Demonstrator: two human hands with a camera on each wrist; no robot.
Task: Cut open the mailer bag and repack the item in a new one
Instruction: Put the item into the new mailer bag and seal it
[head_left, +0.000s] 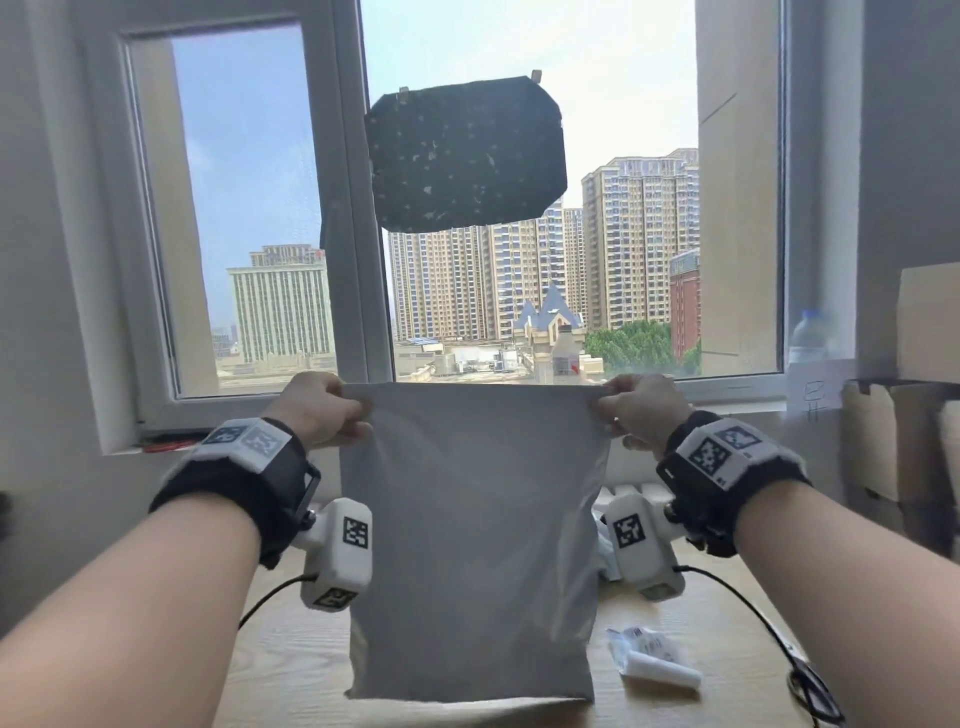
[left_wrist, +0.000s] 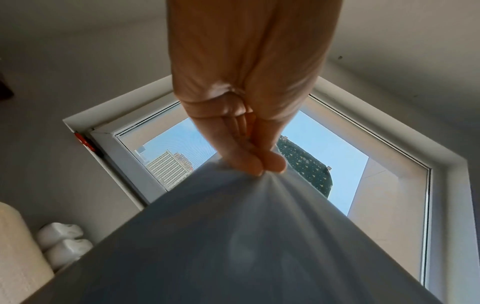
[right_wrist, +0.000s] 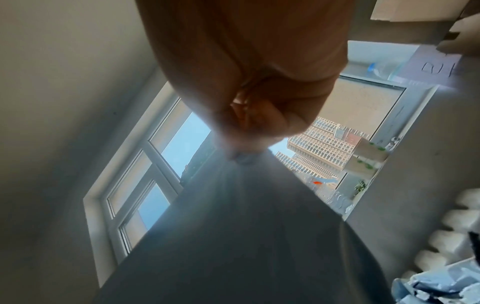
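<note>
A grey mailer bag (head_left: 472, 540) hangs upright in front of me, its lower edge just above the wooden table (head_left: 291, 670). My left hand (head_left: 327, 410) pinches its top left corner and my right hand (head_left: 641, 410) pinches its top right corner. The left wrist view has thumb and fingers of my left hand (left_wrist: 259, 164) pressed together on the bag (left_wrist: 246, 236), which puckers below them. My right hand (right_wrist: 249, 144) is blurred in its wrist view, gripping the bag (right_wrist: 246, 236). A small white wrapped item (head_left: 652, 660) lies on the table at the right.
Black scissors (head_left: 810, 691) lie at the table's right edge. A crumpled light blue bag (right_wrist: 439, 286) lies near a white radiator (right_wrist: 454, 232). Cardboard boxes (head_left: 904, 441) stand at the right. Bottles (head_left: 563, 353) stand on the window sill behind the bag.
</note>
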